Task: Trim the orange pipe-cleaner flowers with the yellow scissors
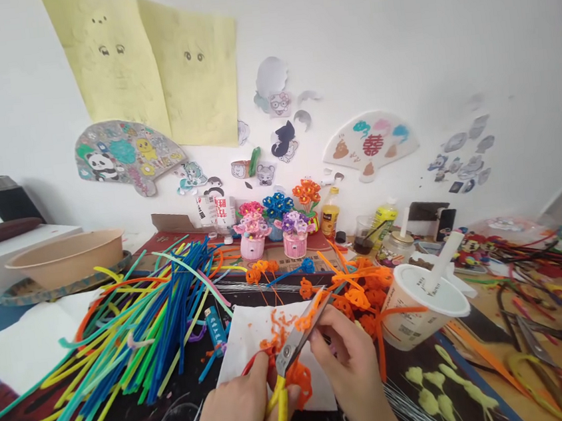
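"Centrally, what is shown, and at which step?"

"A pair of yellow-handled scissors (285, 354), slanting above a white paper sheet (235, 349), from which all places are given. The blades run along a fuzzy orange piece (307, 316) over the sheet's far right part; the step appears to be trimming it."

"How do the hands grip?"

"At the sheet's near edge, the left hand (233, 403) is wrapped around the scissor handles. Over the sheet's right edge, the right hand (348, 347) has thumb and forefinger bent close beside the blades; whether they pinch the orange piece cannot be told."

"What does the next move call for?"

"Presumably, a measured closing of the blades, the piece held steady and the right fingertips kept out of the cutting path."

"And the piece itself?"

"Bright orange, soft and ragged, narrow where it follows the steel. Orange tufts (276, 328) lie on the sheet's middle. A looped orange flower (302, 382) shows over its near part; any join to the piece is hidden."

"Farther out?"

"Left of the sheet, a blue cylinder (216, 328), then a bundle of coloured stems (171, 316); right of it, a heap of orange flowers (364, 289) and a paper cup (408, 328); beyond it, a pink striped pot (295, 246)."
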### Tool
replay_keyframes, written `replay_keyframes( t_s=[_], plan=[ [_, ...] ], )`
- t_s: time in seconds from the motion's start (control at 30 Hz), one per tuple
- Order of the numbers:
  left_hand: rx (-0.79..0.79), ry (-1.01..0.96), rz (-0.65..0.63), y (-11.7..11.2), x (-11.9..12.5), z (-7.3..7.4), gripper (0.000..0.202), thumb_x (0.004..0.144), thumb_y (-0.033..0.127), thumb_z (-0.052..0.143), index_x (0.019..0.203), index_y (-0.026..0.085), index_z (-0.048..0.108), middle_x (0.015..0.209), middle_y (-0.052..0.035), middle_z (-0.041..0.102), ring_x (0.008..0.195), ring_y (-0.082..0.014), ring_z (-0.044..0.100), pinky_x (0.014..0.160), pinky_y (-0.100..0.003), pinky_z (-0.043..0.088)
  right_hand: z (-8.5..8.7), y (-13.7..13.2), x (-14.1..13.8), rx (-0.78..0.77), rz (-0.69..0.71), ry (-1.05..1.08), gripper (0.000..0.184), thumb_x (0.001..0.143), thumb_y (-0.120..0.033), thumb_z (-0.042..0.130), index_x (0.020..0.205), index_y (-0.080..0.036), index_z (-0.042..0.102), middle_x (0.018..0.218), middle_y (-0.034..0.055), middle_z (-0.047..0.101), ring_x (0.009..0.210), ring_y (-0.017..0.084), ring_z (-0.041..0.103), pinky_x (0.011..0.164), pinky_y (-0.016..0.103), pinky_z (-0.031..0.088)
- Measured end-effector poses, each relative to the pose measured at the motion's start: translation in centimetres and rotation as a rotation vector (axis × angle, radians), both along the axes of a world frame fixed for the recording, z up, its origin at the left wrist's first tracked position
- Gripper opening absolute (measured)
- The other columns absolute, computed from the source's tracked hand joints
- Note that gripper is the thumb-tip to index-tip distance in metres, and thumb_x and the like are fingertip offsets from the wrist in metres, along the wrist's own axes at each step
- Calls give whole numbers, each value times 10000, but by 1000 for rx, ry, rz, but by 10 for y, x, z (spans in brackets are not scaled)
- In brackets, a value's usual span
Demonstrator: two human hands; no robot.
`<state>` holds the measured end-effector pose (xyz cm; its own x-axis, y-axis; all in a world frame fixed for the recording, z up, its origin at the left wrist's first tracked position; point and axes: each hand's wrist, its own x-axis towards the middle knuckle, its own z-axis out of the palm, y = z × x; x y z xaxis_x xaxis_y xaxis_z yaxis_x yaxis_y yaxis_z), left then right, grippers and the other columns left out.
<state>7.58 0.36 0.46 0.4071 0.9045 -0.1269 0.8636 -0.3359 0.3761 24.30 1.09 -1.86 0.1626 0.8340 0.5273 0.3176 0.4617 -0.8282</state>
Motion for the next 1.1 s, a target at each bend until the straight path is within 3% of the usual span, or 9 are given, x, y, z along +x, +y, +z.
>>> replay_keyframes(
  t_s=[0.4,0.6,0.97,1.1],
  plan=[
    [10,49,1,3,0,-7,380,936,356,261,1095,171,552,819,-134,746,770,-339,716,617,-341,469,8,-2,-1,62,-61,-89,213,867,-167,487,659,-213,470,624,-27,501,633,149,544,620,255,406],
    [-17,17,12,2,1,-1,315,930,386,299,1023,190,527,847,-109,743,794,-341,714,617,-336,457,7,-1,-1,90,-109,-157,155,855,-146,485,729,-199,559,660,-16,576,581,131,509,592,247,388],
    [13,115,30,2,1,-3,312,921,310,308,1076,194,554,808,-120,750,767,-337,721,607,-330,452,4,-1,-1,77,-56,-181,152,856,-127,470,748,-195,553,704,-6,587,610,133,519,576,244,372],
    [23,53,21,1,1,1,307,933,362,307,1005,198,556,811,-101,748,759,-313,719,596,-316,452,4,-1,-1,87,-68,-207,162,861,-125,461,747,-193,554,691,-6,577,614,133,513,581,241,372]
  ],
)
